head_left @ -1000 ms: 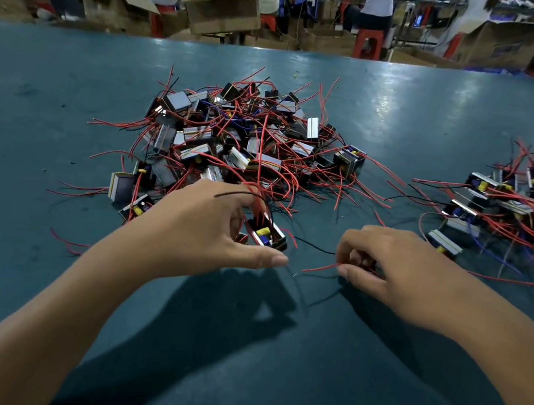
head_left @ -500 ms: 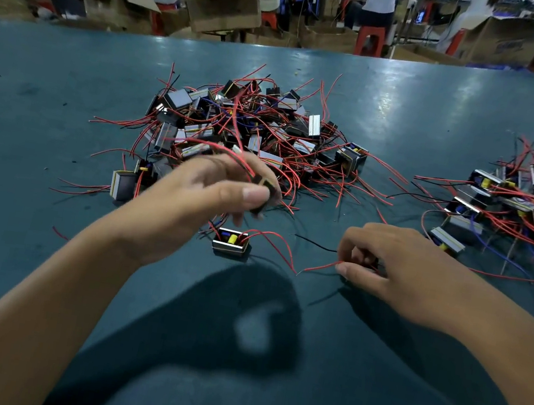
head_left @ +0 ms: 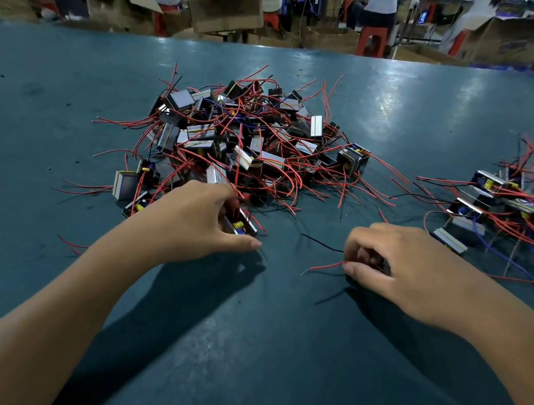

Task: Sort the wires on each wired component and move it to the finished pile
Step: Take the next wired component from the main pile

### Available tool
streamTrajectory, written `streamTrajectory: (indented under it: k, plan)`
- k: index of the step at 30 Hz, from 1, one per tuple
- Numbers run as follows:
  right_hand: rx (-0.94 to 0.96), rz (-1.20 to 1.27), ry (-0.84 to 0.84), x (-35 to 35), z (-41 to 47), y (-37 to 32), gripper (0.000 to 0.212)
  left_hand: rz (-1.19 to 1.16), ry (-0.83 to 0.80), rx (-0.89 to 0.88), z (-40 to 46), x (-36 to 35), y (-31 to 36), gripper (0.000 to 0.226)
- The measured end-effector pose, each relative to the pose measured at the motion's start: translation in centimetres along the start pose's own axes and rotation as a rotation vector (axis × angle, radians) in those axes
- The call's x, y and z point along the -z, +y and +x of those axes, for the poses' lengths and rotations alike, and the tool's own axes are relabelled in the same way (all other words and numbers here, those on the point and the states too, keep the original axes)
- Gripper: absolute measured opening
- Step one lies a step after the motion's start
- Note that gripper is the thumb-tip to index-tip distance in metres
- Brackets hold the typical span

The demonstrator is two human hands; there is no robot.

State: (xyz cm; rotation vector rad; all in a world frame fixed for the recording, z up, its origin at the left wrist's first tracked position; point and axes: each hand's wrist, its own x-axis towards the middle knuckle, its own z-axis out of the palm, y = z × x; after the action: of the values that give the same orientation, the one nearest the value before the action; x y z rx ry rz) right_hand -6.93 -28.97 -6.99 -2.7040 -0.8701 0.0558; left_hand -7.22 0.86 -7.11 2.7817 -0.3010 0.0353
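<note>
A big tangled pile of small wired components [head_left: 247, 140], metal blocks with red and black leads, lies mid-table. My left hand [head_left: 196, 223] is at the pile's near edge, fingers and thumb closed around one component [head_left: 241, 225] with a yellow and blue face that rests on the table. My right hand [head_left: 398, 267] lies curled on the table over another component, which is almost wholly hidden. A red wire [head_left: 325, 266] and a black wire [head_left: 320, 242] stick out leftward from its fingers. The finished pile [head_left: 518, 205] sits at the right edge.
The teal table [head_left: 236, 353] stretches toward me between my forearms. A loose component [head_left: 124, 184] and stray red wires [head_left: 72, 244] lie left of my left hand. Beyond the far edge are cardboard boxes [head_left: 224, 1], red stools and seated people.
My left hand, raised over the pile with wires half a second ago, has come down onto the component lying at the pile's near edge. My right hand has stayed in place.
</note>
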Motion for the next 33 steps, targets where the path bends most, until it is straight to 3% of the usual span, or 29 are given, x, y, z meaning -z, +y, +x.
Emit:
streamTrajectory:
  k: [9, 15, 18, 21, 23, 26, 29, 33]
  plan:
    - [-0.047, -0.057, 0.016, 0.4, 0.1, 0.7, 0.009, 0.229, -0.123, -0.088, -0.9, -0.7, 2.7, 0.081]
    - [-0.058, -0.036, 0.031, 0.5, -0.1, 0.5, 0.011, 0.228, -0.351, -0.082, -1.5, 0.1, 2.7, 0.083]
    - [-0.059, -0.036, 0.032, 0.8, -0.1, 0.1, 0.017, 0.166, -0.413, -0.106, -1.6, 0.3, 2.6, 0.079]
    - [-0.044, -0.044, 0.078, 1.0, -0.3, -0.2, 0.028, -0.069, -0.491, -0.118, -1.5, 1.1, 1.4, 0.060]
    - [0.009, 0.001, 0.197, 1.3, -0.7, -0.9, 0.031, -0.206, -0.488, -0.148, -1.2, 1.2, 0.6, 0.054]
    - [0.083, 0.217, 0.373, 1.3, -1.3, -3.4, 0.018, -0.262, -0.445, -0.228, -0.8, 0.7, 0.4, 0.038]
    - [0.103, 0.467, 0.225, -0.7, -1.7, -6.1, 0.020, -0.321, -0.455, -0.257, -0.7, -0.2, 0.9, 0.029]
    - [0.027, 0.461, 0.111, -3.8, -1.2, -7.1, 0.021, -0.445, -0.526, -0.283, -0.9, -1.2, 1.9, 0.031]
